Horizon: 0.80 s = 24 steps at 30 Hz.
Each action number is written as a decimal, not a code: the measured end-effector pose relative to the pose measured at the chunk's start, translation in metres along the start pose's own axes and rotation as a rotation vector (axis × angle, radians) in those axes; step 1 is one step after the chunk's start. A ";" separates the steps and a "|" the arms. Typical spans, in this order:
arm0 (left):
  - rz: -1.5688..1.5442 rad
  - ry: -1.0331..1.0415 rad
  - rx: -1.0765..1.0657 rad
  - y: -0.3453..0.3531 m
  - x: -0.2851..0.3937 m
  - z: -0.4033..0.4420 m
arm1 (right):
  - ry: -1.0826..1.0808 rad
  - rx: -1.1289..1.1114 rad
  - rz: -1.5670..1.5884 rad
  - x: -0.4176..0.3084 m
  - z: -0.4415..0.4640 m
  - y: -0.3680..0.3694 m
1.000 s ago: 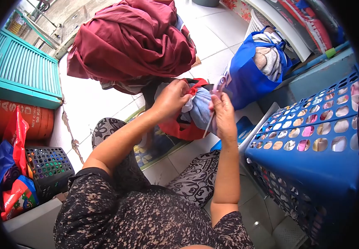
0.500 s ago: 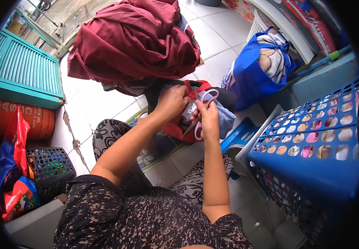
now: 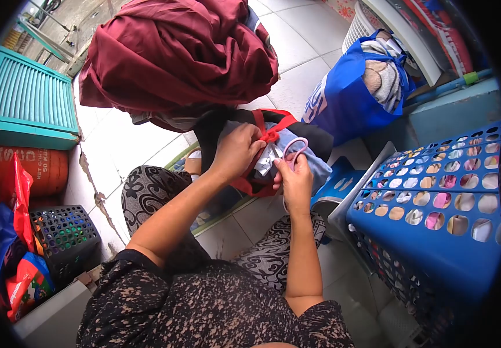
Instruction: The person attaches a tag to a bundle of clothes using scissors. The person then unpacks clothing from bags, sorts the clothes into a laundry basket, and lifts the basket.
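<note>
My left hand (image 3: 239,149) has its fingers pinched on the knotted red strap (image 3: 271,137) of a bag. In my right hand (image 3: 296,181) are scissors (image 3: 297,145) with pale pink loops; one loop stands up above the fingers, and the blades are hard to make out. Between my hands lies a crumpled white piece (image 3: 267,161), perhaps a label or plastic. The black bag (image 3: 314,133) with red trim sits in front of my knees, light blue cloth (image 3: 320,169) bulging from it. Just beyond it rises a big heap of maroon cloth (image 3: 181,55).
To the right stand a blue perforated basket (image 3: 424,232) filled with clothes and a blue bag (image 3: 343,95) stuffed with towels. A dark basket (image 3: 65,240), a red gas cylinder (image 3: 42,174) and a teal louvred door (image 3: 27,98) are at left. White tiles (image 3: 302,35) cover the floor.
The scissors have turned in my right hand, and their blades, visible before, barely show now. More of the red knot and white piece is exposed. My view has shifted slightly.
</note>
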<state>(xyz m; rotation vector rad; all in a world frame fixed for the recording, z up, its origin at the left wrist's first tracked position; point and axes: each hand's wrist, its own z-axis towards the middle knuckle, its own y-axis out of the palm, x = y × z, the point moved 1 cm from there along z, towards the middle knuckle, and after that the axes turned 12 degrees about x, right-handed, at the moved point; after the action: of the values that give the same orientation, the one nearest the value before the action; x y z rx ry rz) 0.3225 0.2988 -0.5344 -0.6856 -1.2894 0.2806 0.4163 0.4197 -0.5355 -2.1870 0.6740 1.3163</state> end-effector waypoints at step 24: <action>0.086 0.194 -0.006 -0.004 -0.002 0.018 | -0.459 0.260 -0.277 0.025 0.012 0.023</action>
<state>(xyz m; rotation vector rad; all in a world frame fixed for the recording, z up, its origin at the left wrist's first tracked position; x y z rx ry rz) 0.3045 0.3005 -0.5315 -0.7560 -1.0776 0.2733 0.4037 0.4063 -0.5663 -1.6225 0.3265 1.4207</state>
